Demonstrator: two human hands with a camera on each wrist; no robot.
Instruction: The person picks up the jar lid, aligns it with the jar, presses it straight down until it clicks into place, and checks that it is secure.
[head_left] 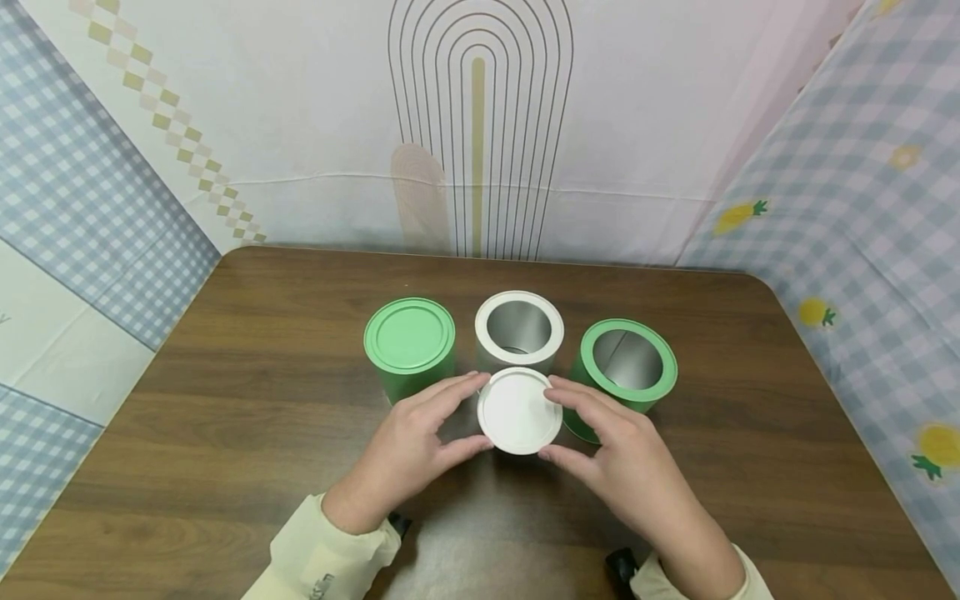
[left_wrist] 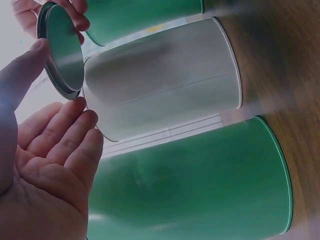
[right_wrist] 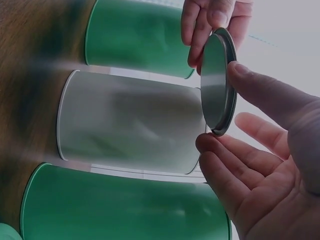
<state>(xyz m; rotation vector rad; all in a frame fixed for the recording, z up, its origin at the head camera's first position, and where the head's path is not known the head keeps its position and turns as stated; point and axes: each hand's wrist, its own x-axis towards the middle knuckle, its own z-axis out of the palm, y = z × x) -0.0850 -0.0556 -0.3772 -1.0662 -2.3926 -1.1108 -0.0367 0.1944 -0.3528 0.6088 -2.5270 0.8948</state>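
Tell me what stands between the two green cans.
The open white can stands between the lidded green can and the open green can; the head view shows it.

Head overhead — wrists close, sideways

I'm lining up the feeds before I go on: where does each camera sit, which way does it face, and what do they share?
Head: above the table, looking forward and down at three cans; both hands and cream sleeves show, left hand and right hand pinching the white lid.
Left wrist: low by the left hand, facing sideways at the white can; palm and fingers show.
Right wrist: low by the right hand, facing the same can from the other side.
Shared: all three views show the lid and white can.
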